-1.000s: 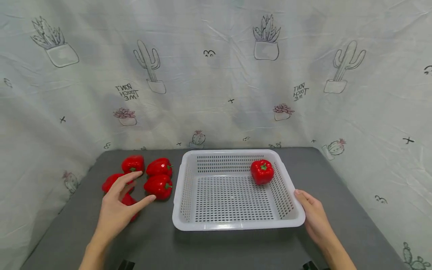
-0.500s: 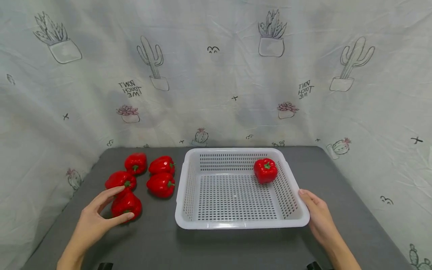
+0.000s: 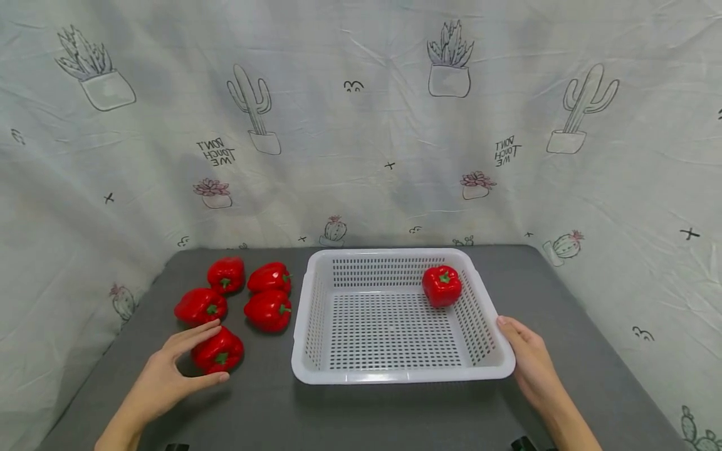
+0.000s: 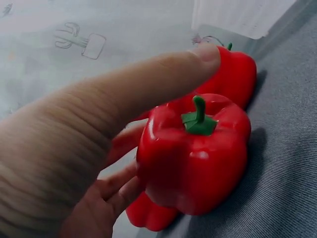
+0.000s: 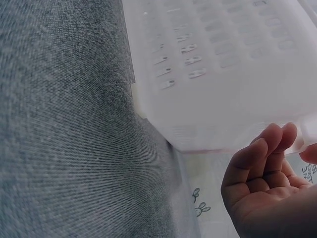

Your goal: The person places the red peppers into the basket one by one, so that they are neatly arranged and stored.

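While your right hand (image 3: 529, 358) grips the basket (image 3: 403, 377) by its right rim, near the closest right corner, the head view shows your left hand (image 3: 160, 377) curved about the nearest red pepper (image 3: 220, 351), which lies on the desk (image 3: 383, 416) toward its left edge. Your left fingers and thumb are spread apart, with that pepper between them. Behind it, a second pepper (image 3: 200, 305) sits closer to the left edge, a third pepper (image 3: 225, 275) near the far left corner, and a front pepper (image 3: 268, 311) and back pepper (image 3: 269, 277) just left of the basket. One boxed pepper (image 3: 442, 285) rests inside the basket by its right wall, toward the far right corner.

From your left wrist, your thumb stretches out past the green stem (image 4: 199, 121), apart from it; your fingertips are hidden behind the pepper, so you cannot tell how firmly they touch.

From your right wrist, your fingers curl side by side against the basket's outer wall; your thumb is mostly cut off.
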The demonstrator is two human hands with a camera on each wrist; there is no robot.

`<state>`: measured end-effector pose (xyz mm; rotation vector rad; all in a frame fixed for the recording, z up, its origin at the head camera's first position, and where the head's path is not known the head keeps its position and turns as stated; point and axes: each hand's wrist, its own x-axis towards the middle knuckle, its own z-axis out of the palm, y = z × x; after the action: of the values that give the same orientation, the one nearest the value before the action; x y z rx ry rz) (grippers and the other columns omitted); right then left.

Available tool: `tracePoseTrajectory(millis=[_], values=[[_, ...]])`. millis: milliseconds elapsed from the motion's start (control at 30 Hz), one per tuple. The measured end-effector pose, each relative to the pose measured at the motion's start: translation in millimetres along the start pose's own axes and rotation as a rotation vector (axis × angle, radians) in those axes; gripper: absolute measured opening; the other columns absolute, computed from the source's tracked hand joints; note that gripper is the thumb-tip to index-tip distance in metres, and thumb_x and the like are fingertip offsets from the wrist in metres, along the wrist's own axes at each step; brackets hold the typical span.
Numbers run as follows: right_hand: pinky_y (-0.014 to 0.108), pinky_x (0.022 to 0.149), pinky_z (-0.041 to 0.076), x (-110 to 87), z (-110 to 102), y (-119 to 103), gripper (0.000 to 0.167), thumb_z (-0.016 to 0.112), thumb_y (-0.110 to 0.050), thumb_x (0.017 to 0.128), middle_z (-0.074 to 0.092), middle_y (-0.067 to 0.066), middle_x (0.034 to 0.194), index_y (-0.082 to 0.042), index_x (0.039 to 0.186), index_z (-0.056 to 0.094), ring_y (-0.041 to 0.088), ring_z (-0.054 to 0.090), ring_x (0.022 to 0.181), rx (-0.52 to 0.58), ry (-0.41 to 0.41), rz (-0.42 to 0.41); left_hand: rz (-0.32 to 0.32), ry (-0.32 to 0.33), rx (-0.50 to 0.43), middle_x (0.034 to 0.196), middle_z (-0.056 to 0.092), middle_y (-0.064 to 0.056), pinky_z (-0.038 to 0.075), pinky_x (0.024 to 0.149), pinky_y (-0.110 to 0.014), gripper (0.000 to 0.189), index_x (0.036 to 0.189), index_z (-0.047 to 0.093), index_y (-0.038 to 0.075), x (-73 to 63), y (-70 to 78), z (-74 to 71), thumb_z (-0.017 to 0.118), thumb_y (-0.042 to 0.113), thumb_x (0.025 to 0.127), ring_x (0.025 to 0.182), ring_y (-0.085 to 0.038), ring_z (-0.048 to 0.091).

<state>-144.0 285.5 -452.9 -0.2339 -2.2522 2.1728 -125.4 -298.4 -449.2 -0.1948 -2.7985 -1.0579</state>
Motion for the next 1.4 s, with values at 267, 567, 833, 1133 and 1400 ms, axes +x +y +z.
tracePoseTrajectory(millis=[267,567,833,1133,1400], values=[[0.034,0.075,0.055,-0.8,-0.5,0.4,0.057,0.048,-0.042,0.103,0.065,0.004,0.111,0.006,0.134,0.046,0.018,0.065,0.095,-0.006,-0.005,-0.016,0.027,-0.034,0.058,0.145,0.045,-0.014,0.039,0.082,-0.072,0.089,0.141,0.053,0.011,3.0,-0.1,1.1,0.09,0.041,0.067,0.125,-0.038,0.034],[0.033,0.075,0.054,-2.3,3.4,-0.1,0.058,0.049,-0.042,0.103,0.065,0.002,0.109,0.007,0.134,0.046,0.017,0.065,0.094,0.001,0.009,-0.008,0.05,0.011,0.091,0.142,0.048,-0.016,0.04,0.082,-0.07,0.085,0.138,0.056,0.011,1.8,-1.4,2.7,0.094,0.028,0.064,0.123,-0.039,0.037],[0.033,0.075,0.055,-2.8,1.2,0.8,0.056,0.049,-0.041,0.103,0.065,0.0,0.106,0.006,0.132,0.047,0.016,0.064,0.094,0.021,0.006,-0.005,0.075,0.085,0.082,0.137,0.05,-0.013,0.038,0.083,-0.069,0.082,0.134,0.059,0.011,3.1,-5.8,8.4,0.093,0.036,0.064,0.122,-0.041,0.036],[0.031,0.078,0.053,-1.4,-3.1,2.0,0.067,0.042,-0.047,0.103,0.061,-0.001,0.116,0.005,0.145,0.036,0.01,0.061,0.098,-0.017,-0.021,0.018,0.062,0.112,0.047,0.13,0.049,-0.013,0.042,0.084,-0.069,0.084,0.135,0.057,0.008,4.6,-3.2,7.8,0.092,0.04,0.065,0.117,-0.037,0.045],[0.031,0.078,0.053,-3.2,-3.6,2.7,0.04,0.049,-0.035,0.104,0.062,-0.005,0.113,-0.005,0.129,0.056,0.012,0.06,0.1,0.075,-0.047,-0.035,0.039,0.12,0.038,0.131,0.048,-0.013,0.041,0.086,-0.067,0.083,0.136,0.057,0.009,3.5,0.0,7.3,0.089,0.044,0.068,0.119,-0.036,0.043]])
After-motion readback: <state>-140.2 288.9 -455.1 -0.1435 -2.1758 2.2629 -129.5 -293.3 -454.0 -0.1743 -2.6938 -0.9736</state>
